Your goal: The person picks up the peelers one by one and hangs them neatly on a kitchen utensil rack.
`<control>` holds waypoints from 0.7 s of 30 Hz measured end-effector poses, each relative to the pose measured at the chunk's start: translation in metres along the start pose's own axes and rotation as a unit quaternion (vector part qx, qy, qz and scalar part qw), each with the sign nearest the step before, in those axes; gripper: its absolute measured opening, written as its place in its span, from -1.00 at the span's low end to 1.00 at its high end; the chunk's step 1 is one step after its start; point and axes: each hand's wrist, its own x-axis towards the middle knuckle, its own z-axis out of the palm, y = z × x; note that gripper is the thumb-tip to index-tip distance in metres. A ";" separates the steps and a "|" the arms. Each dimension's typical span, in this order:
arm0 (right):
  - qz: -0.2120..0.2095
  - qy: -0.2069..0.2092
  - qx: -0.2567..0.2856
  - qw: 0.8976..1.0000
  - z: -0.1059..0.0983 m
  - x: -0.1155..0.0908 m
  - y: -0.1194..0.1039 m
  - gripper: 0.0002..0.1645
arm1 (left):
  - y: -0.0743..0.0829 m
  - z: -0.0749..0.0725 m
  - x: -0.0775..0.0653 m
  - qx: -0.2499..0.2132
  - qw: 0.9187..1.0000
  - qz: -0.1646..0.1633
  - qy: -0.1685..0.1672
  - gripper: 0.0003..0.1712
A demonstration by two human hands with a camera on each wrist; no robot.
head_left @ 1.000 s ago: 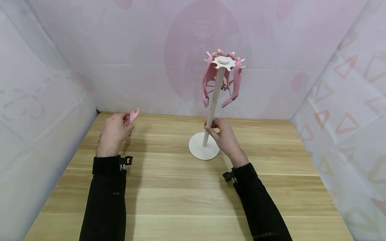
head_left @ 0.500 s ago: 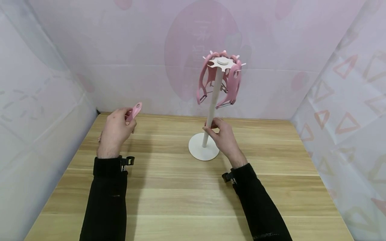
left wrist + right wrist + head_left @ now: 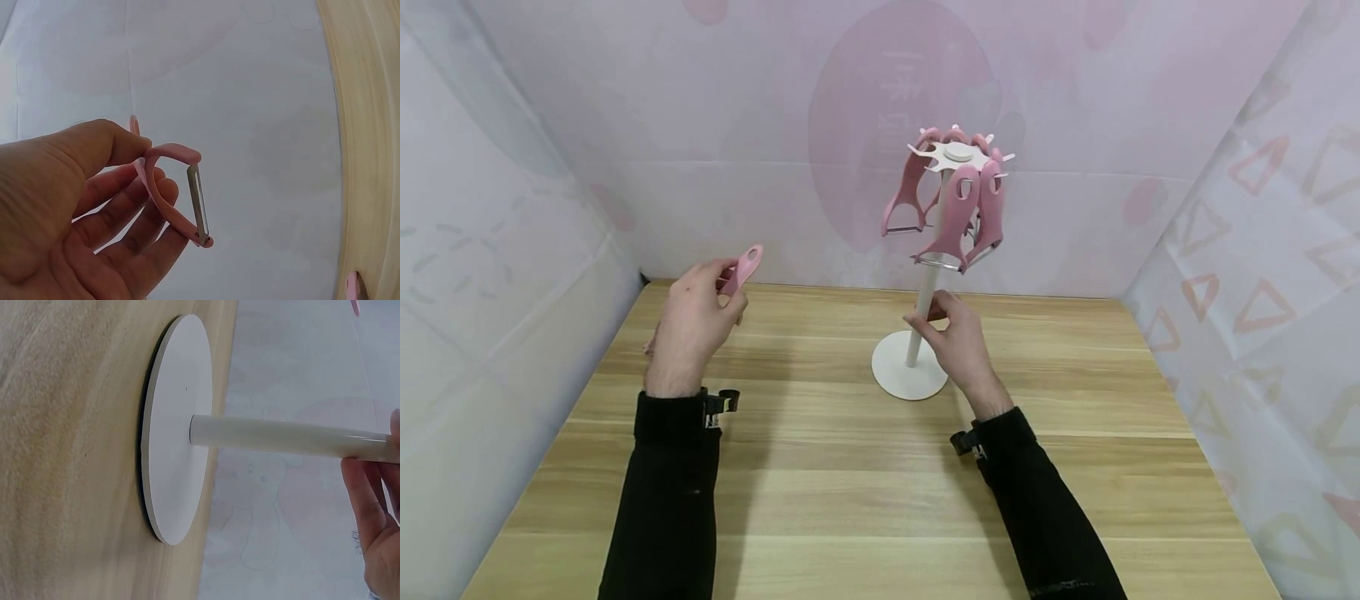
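A white stand (image 3: 922,310) with a round base (image 3: 895,375) (image 3: 175,431) rises from the wooden table (image 3: 850,483). Several pink peelers (image 3: 951,221) hang from the star-shaped top (image 3: 958,153). My right hand (image 3: 953,337) grips the pole (image 3: 281,437) low down, thumb and fingers pinching it. My left hand (image 3: 696,321) is raised at the left and holds a pink peeler (image 3: 741,271) (image 3: 181,194) by its handle. In the left wrist view its metal blade (image 3: 199,203) points away from the palm.
Pale pink patterned sheets (image 3: 700,125) wall in the table at the back and both sides. Black sleeves (image 3: 662,500) cover both forearms. Bare wood lies in front of the stand and between the arms.
The top of the stand has turned, so the hanging peelers swing round to new positions. My left hand has lifted the peeler slightly up and right. My right hand stays on the pole.
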 end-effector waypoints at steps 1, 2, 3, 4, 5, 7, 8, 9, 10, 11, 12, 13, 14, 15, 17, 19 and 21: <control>0.001 -0.001 -0.002 1.000 0.000 0.000 0.000 -0.66 | 0.001 0.000 0.000 -0.001 1.000 0.003 0.002 -0.45; 0.003 -0.002 -0.004 1.000 0.000 0.000 0.000 -0.65 | 0.002 0.000 -0.001 -0.003 1.000 0.005 0.004 -0.45; 0.003 -0.004 -0.005 1.000 0.000 0.000 0.000 -0.65 | 0.004 -0.001 -0.001 -0.005 1.000 0.008 0.006 -0.45; 0.003 -0.006 -0.007 1.000 -0.001 0.000 0.000 -0.64 | 0.006 -0.001 -0.001 -0.006 1.000 0.011 0.008 -0.45; 0.003 -0.008 -0.008 1.000 -0.001 0.001 0.000 -0.64 | 0.008 -0.001 -0.002 -0.007 1.000 0.013 0.009 -0.45; 0.001 -0.016 -0.006 1.000 -0.002 0.001 0.001 -0.64 | 0.012 -0.002 -0.002 -0.009 1.000 0.018 0.013 -0.45; 0.000 -0.020 -0.002 1.000 -0.003 0.002 0.001 -0.63 | 0.014 -0.002 -0.003 -0.010 1.000 0.020 0.014 -0.44; -0.001 -0.026 0.003 1.000 -0.004 0.002 0.002 -0.61 | 0.017 -0.003 -0.003 -0.010 1.000 0.023 0.016 -0.44; -0.001 -0.032 0.010 0.999 -0.004 0.002 0.002 -0.59 | 0.019 -0.003 -0.004 -0.012 0.999 0.026 0.018 -0.43; -0.001 -0.039 0.016 0.999 -0.005 0.003 0.003 -0.60 | 0.022 -0.004 -0.004 -0.017 0.999 0.029 0.021 -0.43; 0.001 -0.045 0.022 0.999 -0.006 0.003 0.004 -0.60 | 0.024 -0.004 -0.005 -0.021 0.999 0.033 0.023 -0.44; 0.001 -0.053 0.027 0.998 -0.007 0.004 0.005 -0.59 | 0.027 -0.004 -0.005 -0.025 0.999 0.037 0.025 -0.44; 0.001 -0.060 0.032 0.998 -0.008 0.004 0.006 -0.60 | 0.029 -0.004 -0.005 -0.029 0.998 0.041 0.027 -0.44; 0.001 -0.068 0.035 0.997 -0.009 0.005 0.007 -0.61 | 0.032 -0.005 -0.006 -0.034 0.998 0.045 0.029 -0.45; -0.002 -0.083 0.041 0.996 -0.012 0.005 0.009 -0.65 | 0.036 -0.005 -0.007 -0.045 0.997 0.052 0.033 -0.46; -0.007 -0.100 0.058 0.993 -0.014 0.006 0.010 -0.65 | 0.040 -0.005 -0.007 -0.052 0.996 0.059 0.034 -0.46; -0.014 -0.116 0.074 0.990 -0.016 0.006 0.011 -0.64 | 0.044 -0.004 -0.008 -0.063 0.995 0.067 0.036 -0.47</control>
